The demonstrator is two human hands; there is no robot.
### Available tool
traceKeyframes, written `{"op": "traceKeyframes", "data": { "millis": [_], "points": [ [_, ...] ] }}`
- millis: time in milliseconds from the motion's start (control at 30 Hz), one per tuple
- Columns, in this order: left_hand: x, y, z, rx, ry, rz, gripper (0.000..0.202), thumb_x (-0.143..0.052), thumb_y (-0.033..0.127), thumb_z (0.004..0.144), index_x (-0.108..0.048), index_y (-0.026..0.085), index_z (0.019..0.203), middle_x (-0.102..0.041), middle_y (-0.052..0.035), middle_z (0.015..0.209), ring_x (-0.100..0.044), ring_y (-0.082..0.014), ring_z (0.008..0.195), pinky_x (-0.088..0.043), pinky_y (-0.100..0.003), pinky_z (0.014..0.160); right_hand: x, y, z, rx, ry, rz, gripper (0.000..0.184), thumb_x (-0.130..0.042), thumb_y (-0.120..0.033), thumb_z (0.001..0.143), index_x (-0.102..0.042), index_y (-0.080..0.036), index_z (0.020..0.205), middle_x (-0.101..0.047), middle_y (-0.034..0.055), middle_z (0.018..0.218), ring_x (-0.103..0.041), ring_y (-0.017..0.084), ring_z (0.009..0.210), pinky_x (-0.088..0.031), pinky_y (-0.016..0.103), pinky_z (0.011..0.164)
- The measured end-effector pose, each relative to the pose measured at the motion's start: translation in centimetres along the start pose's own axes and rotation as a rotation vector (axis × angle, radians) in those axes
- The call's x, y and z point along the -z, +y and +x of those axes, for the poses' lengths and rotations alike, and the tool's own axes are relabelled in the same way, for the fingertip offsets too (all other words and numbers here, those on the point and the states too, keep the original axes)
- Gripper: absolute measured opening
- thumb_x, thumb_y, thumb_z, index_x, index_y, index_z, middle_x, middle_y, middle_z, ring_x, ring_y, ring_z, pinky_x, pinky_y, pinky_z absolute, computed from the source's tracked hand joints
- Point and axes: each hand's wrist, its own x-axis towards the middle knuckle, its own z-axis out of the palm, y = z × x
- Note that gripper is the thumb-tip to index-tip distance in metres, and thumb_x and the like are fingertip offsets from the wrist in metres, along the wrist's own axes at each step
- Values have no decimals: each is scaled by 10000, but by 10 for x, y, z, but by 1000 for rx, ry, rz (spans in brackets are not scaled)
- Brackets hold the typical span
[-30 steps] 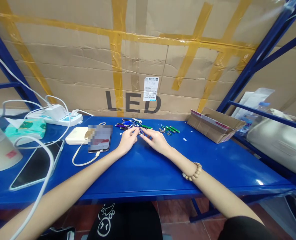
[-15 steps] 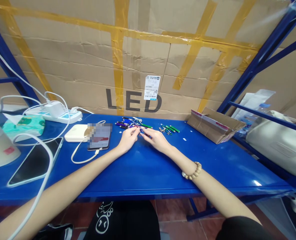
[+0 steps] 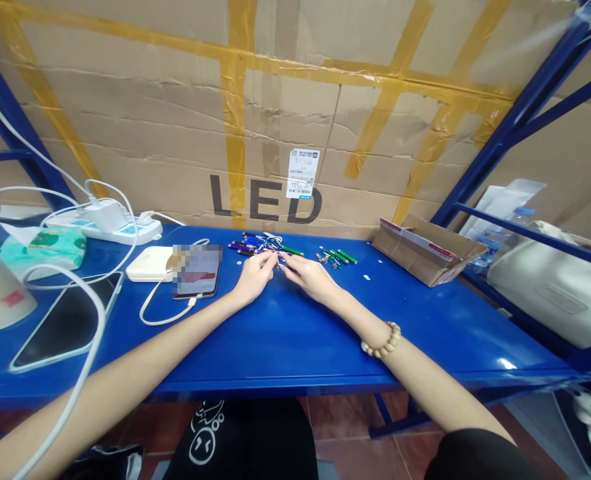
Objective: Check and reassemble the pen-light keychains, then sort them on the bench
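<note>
My left hand (image 3: pixel 253 279) and my right hand (image 3: pixel 313 279) rest on the blue shelf top (image 3: pixel 295 333), fingertips meeting over one small blue item (image 3: pixel 280 258) pinched between them. Just beyond lies a pile of small blue, purple and green pen-like pieces (image 3: pixel 255 244). A smaller group of green pieces (image 3: pixel 337 257) lies to the right of my right hand. A bead bracelet (image 3: pixel 383 341) circles my right wrist.
A phone (image 3: pixel 196 279) on a white cable and a white power bank (image 3: pixel 148 263) lie left of my hands. Further left are a tablet (image 3: pixel 70 319), a power strip (image 3: pixel 110 228) and a tissue pack (image 3: pixel 45 245). An open cardboard box (image 3: pixel 428 250) stands at the right.
Both hands stay together at the pile, fingers working the small piece. The view has shifted slightly.
</note>
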Motion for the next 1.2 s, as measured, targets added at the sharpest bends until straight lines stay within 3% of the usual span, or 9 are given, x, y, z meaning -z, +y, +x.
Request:
{"op": "traceKeyframes", "data": {
  "millis": [167,300,400,533,733,1000,1200],
  "points": [
    [1,0,-1,-5,-6,-20,389,-405,478,823,-474,161,607,-320,70,429,-285,-67,393,-227,-202,407,0,-2,0,26,37,135,309,-369,-269,922,-653,-154,882,-667,48,769,-605,149,701,-491,273,706],
    [2,-3,1,-9,0,-21,402,-372,494,835,-470,167,623,-328,65,449,-298,-69,390,-229,-201,402,1,-6,1,-10,109,236,313,-380,-286,924,-619,-175,1093,-668,59,939,-606,167,862,-480,303,795],
    [2,-6,2,-12,25,8,391,-386,492,831,-472,170,628,-377,52,476,-338,-77,414,-245,-203,413,3,-8,2,-22,132,257,340,-392,-287,921,-574,-177,1187,-657,66,952,-601,167,876,-485,308,790],
    [3,-6,2,-8,43,61,352,-461,491,798,-528,170,670,-410,48,482,-386,-96,455,-275,-209,440,2,-4,2,-10,162,282,331,-431,-297,906,-598,-165,1159,-644,64,908,-597,148,807,-491,287,751],
    [3,-7,2,-2,53,85,350,-419,488,822,-512,178,689,-409,54,487,-396,-95,455,-279,-206,455,-2,4,2,-80,223,280,320,-505,-325,865,-637,-142,1091,-617,43,794,-573,127,686,-494,261,667],
    [3,-4,1,-16,-5,105,252,-457,422,818,-528,181,791,-416,64,487,-391,-87,441,-287,-197,467,3,-1,0,-9,107,168,314,-456,-254,893,-585,-145,1157,-645,97,980,-604,170,886,-496,312,799],
    [2,2,-1,-39,-26,99,295,-453,433,809,-568,162,799,-405,69,427,-387,-89,404,-304,-204,463,5,0,-1,21,-8,54,368,-404,-268,911,-504,-134,1239,-583,126,1190,-549,203,1098,-449,344,932]
  ]
}}
